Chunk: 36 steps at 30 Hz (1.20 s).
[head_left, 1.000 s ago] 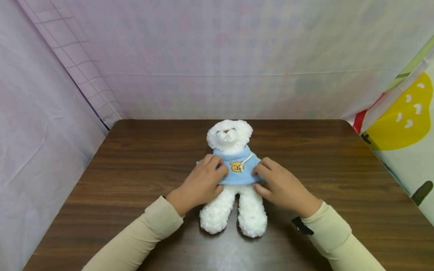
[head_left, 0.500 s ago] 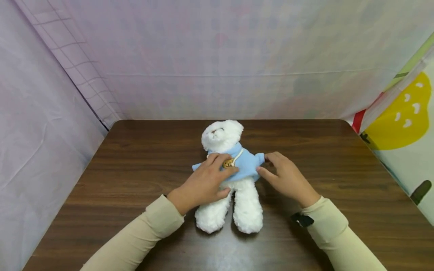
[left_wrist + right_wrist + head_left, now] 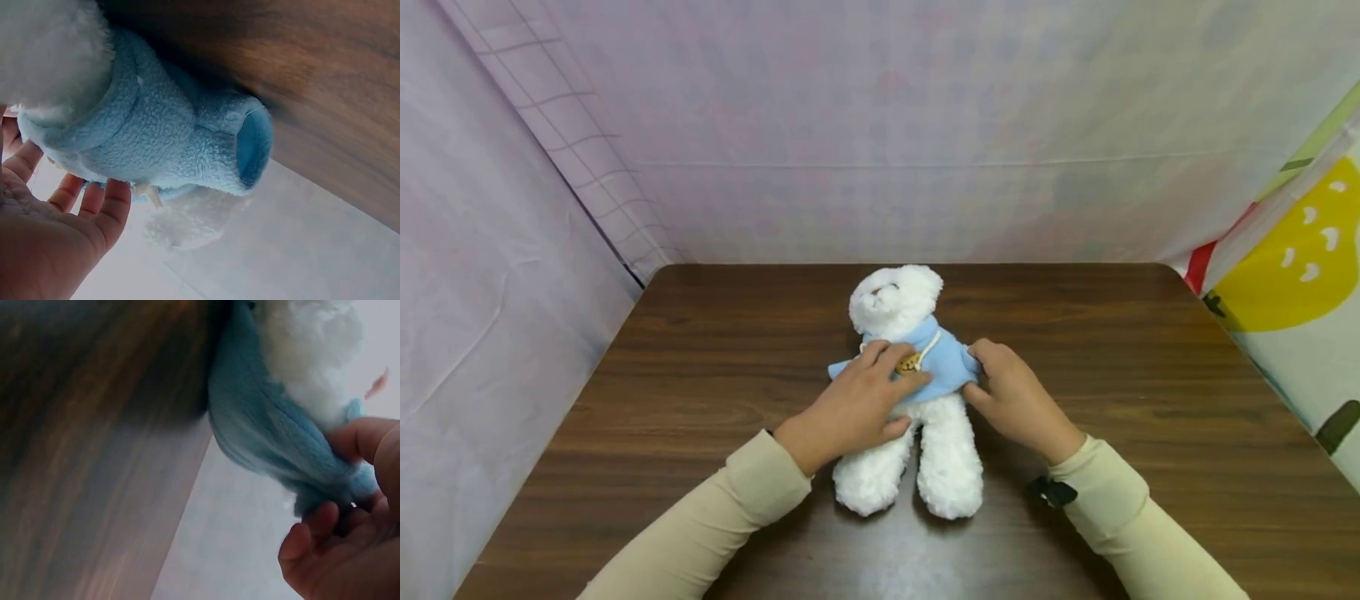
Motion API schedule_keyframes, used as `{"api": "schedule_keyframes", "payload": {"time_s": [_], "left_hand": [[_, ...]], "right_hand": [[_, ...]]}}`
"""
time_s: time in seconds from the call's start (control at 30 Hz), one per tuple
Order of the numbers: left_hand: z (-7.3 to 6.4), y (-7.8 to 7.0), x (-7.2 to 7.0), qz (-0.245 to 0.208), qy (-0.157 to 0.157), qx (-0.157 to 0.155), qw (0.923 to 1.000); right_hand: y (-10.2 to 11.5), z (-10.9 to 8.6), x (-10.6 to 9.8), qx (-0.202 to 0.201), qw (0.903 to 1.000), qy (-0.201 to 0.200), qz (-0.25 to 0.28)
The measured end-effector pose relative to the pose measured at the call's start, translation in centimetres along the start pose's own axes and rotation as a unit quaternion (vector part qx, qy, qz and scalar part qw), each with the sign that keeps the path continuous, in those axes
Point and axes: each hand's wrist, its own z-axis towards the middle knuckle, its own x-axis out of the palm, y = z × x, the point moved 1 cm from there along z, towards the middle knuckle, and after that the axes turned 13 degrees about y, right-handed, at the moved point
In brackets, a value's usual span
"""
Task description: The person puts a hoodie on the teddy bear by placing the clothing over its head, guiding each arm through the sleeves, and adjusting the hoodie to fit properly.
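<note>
"Pinching, is it, that right hand?"

"Yes — thumb and fingers nip the blue shirt at the side of the bear. The left hand rests on the bear's front, fingers spread over the same shirt."

"What else is around, and what's in the way?"

"Brown table under the bear and out to both sides of it. Beyond the bear's head hangs a pale curtain, with a white sheet well off on the bear's left-hand side as the person sees it. A yellow fruit print is well off on the other side. It's the left hand that blocks the view: part of the bear's belly and of the little face patch are behind it."

"And where's the bear from that pinch?"

"Between the two hands, on its back. Its head lies past them, tipped toward the left-hand side, and its legs point to the person."

"What about one thing inside another?"

"The shirt wraps the bear's body, head and legs outside. Beside the left hand a sleeve sticks out, mouth open, blue inside — whether the bear's arm is in there, I can't tell."
</note>
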Motion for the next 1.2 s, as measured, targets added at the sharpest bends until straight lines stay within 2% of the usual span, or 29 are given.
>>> {"api": "schedule_keyframes", "payload": {"time_s": [0.07,0.2,0.33,0.43,0.5,0.6,0.7,0.8,0.97,1.07,1.2], "left_hand": [[0.0,0.1,0.0,0.003,0.0,0.002,1.0],[0.0,0.3,0.1,0.011,0.004,0.002,0.9999],[0.2,0.0,-0.2,0.014,0.013,-0.002,0.9998],[0.3,-0.1,-0.3,0.012,0.02,-0.006,0.9997],[0.3,-0.1,-0.4,0.01,0.024,-0.008,0.9996],[0.3,-0.1,-0.5,0.009,0.028,-0.011,0.9995],[0.3,-0.2,-0.4,0.004,0.02,-0.008,0.9998],[0.3,-0.1,-0.4,-0.007,-0.003,-0.003,1.0],[0.5,0.0,-0.4,-0.013,-0.042,0.005,0.999],[0.7,0.0,-0.6,-0.016,-0.047,0.007,0.9987],[0.9,0.0,-1.0,-0.028,-0.034,0.0,0.999]], "right_hand": [[0.2,0.2,0.4,-0.019,0.9991,-0.018,-0.033],[0.9,0.5,0.8,-0.026,0.9961,-0.034,-0.076],[1.0,0.0,0.3,-0.035,0.9937,-0.012,-0.106],[0.8,-0.6,-0.5,-0.069,0.9913,0.014,-0.111],[0.6,-0.9,-1.1,-0.103,0.9889,0.016,-0.106],[0.1,-1.0,-1.6,-0.145,0.9827,-0.005,-0.115],[-0.4,-0.9,-1.7,-0.161,0.9783,-0.033,-0.127],[-0.6,-0.6,-1.4,-0.152,0.9781,-0.055,-0.132],[-0.7,-0.3,-1.3,-0.115,0.9825,-0.072,-0.127],[-0.9,-0.2,-1.5,-0.082,0.9871,-0.062,-0.123],[-1.2,0.2,-2.0,-0.038,0.9921,-0.036,-0.114]]}}
